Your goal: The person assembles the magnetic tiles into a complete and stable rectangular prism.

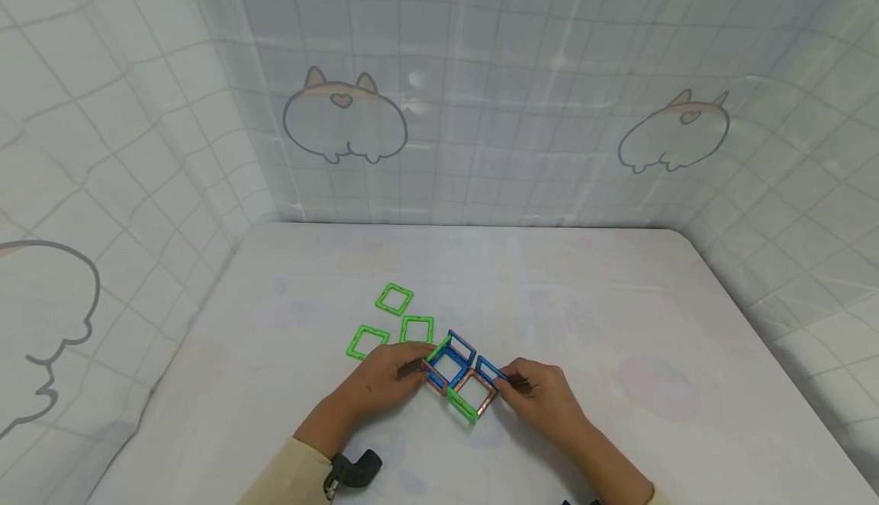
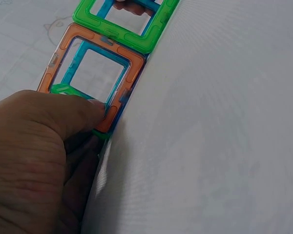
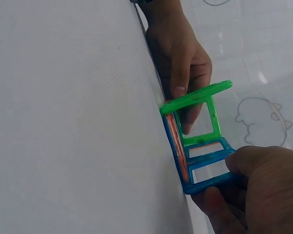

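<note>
My left hand (image 1: 384, 375) grips the left side of a joined structure of square, open-framed magnetic tiles. In the left wrist view its thumb presses an orange tile (image 2: 133, 70) standing on edge, with the other fingers mostly hidden behind. Between thumb and fingers, my right hand (image 1: 545, 394) pinches an upright blue tile (image 3: 210, 184) at the structure's right side. That blue tile stands along the edge of a flat orange tile (image 1: 487, 404). An upright green tile (image 1: 462, 404) stands at the near edge. Other blue and green tiles form the left square.
Beyond my left hand lie three loose green tiles, a far one (image 1: 401, 288), a middle one (image 1: 416, 318) and a left one (image 1: 374, 329). A white-covered table (image 1: 618, 299) is bounded by grid-patterned curtains (image 1: 508, 108). A black device (image 1: 357, 471) sits at my left wrist.
</note>
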A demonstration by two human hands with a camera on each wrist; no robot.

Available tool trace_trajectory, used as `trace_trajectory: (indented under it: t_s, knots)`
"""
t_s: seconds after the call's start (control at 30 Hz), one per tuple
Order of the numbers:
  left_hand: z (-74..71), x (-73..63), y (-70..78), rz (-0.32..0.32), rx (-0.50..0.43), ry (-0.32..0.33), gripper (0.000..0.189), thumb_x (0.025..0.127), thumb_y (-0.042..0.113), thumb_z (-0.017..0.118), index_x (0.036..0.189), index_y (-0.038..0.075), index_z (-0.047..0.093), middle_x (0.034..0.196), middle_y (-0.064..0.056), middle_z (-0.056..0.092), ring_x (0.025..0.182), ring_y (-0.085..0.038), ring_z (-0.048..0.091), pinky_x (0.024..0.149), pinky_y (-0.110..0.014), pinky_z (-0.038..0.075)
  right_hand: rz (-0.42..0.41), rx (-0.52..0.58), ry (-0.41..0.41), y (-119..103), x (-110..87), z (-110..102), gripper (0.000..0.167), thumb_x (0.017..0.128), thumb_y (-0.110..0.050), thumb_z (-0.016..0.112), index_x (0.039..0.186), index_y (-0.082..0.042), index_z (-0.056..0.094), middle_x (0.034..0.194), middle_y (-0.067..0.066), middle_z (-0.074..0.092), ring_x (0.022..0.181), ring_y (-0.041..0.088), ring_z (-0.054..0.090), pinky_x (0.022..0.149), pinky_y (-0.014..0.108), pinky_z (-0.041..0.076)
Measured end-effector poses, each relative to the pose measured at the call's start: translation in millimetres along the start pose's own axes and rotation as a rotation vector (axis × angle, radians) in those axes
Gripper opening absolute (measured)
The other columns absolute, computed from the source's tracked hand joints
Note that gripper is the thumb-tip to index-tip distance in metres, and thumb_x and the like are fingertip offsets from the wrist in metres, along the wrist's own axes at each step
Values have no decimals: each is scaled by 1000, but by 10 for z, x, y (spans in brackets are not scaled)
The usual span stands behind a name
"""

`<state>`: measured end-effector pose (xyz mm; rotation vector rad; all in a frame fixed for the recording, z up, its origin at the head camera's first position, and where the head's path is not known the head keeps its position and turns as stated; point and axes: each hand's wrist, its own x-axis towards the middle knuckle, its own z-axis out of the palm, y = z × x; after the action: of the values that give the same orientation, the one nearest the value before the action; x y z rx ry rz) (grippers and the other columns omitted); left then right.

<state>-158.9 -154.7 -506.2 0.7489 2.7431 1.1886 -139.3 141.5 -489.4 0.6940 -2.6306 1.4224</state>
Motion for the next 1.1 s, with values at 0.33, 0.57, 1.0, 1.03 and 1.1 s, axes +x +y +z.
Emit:
trace_trajectory:
  t_s: [0.33, 0.57, 1.0, 1.03, 1.1]
  knots:
    - [2, 16, 21, 7, 19, -2, 40, 93, 22, 70, 133, 21, 65, 135, 11, 62, 130, -12, 54, 110, -35, 45, -24, 32, -4, 10, 2, 15, 5, 88, -8, 76, 92, -8, 72, 87, -3, 75, 78, 7, 71, 66, 21, 60]
    - [-9, 13, 29, 3, 39, -4, 40, 94, 22, 70, 134, 21, 64, 136, 11, 61, 131, -11, 53, 111, -35, 44, -20, 18, 7, 9, 22, 37, 7, 87, -8, 76, 92, -10, 72, 86, -5, 74, 76, 4, 70, 65, 20, 60]
    - [-2, 15, 19, 14, 52, 14, 41, 94, 23, 70, 134, 23, 64, 136, 10, 62, 130, -11, 54, 110, -35, 45, -38, 16, 5, 24, 25, 48, 10, 86, -8, 78, 94, -7, 72, 88, -2, 74, 78, 6, 70, 66, 20, 60]
    - [1, 10, 23, 20, 60, 17, 41, 94, 24, 70, 134, 22, 64, 136, 9, 62, 130, -12, 54, 110, -36, 46, -37, 16, 3, 26, 21, 44, 11, 86, -8, 77, 96, -7, 72, 89, -2, 74, 79, 6, 71, 66, 20, 60]
    - [9, -2, 29, 16, 90, 28, 42, 93, 26, 71, 135, 23, 63, 136, 9, 62, 130, -13, 55, 109, -36, 46, -29, 24, -4, 25, 14, 34, 12, 89, -11, 76, 99, -7, 71, 91, -1, 74, 81, 8, 71, 67, 20, 60]
